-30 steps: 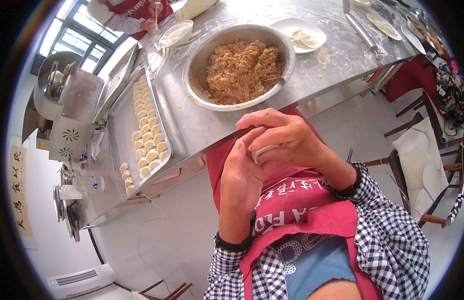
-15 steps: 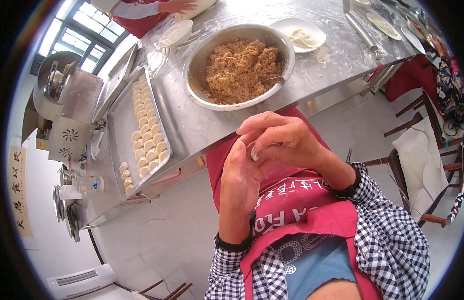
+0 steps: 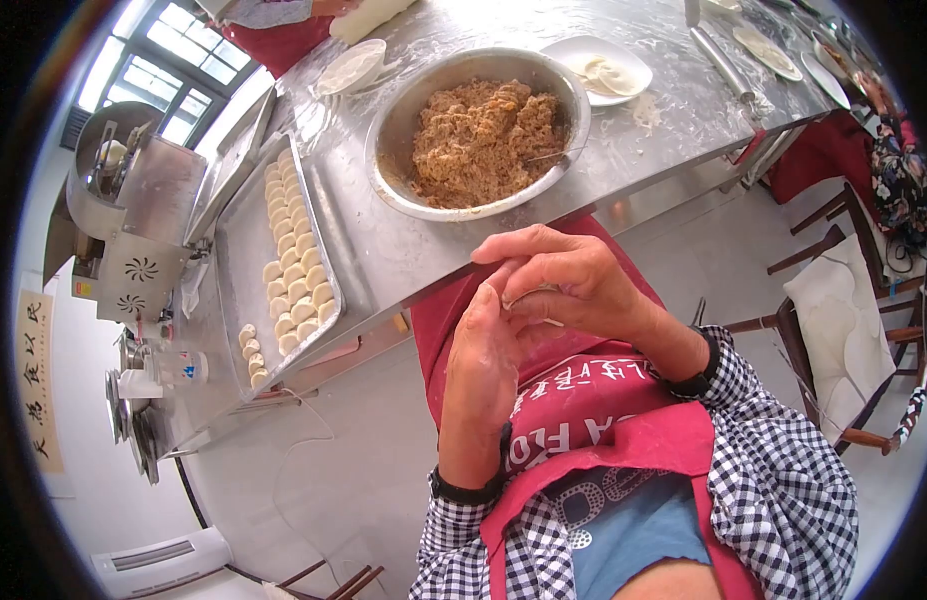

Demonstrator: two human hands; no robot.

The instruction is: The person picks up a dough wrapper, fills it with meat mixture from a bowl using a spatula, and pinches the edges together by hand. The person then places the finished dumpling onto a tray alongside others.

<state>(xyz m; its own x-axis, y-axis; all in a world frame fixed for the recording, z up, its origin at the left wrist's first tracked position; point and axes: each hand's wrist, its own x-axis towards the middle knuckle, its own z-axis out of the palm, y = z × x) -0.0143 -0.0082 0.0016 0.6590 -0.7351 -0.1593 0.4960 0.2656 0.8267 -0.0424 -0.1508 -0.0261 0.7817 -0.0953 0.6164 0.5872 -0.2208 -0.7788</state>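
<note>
In front of the red apron, my left hand (image 3: 480,350) and my right hand (image 3: 578,285) meet, fingers curled around a dumpling (image 3: 535,291). Only thin pale edges of its dough show between the fingers; the rest is hidden. Just beyond my hands, a large metal bowl (image 3: 380,168) holds brown minced filling (image 3: 483,145), with a thin utensil handle leaning at its right side. A metal tray (image 3: 245,225) to the left carries rows of shaped dumplings (image 3: 298,291). Behind the bowl on the right, a white plate (image 3: 633,72) bears round dough wrappers (image 3: 603,76).
The steel table (image 3: 383,265) is dusted with flour, and its front edge lies close to my hands. A white bowl (image 3: 351,68) stands at the back. A metal machine (image 3: 143,220) is at left, a chair (image 3: 833,320) at right. Another person's hand (image 3: 333,7) shows at the top.
My fingers have shifted slightly around the dumpling, and a little more dough edge shows under my right fingers. The other person's hand has moved up and left.
</note>
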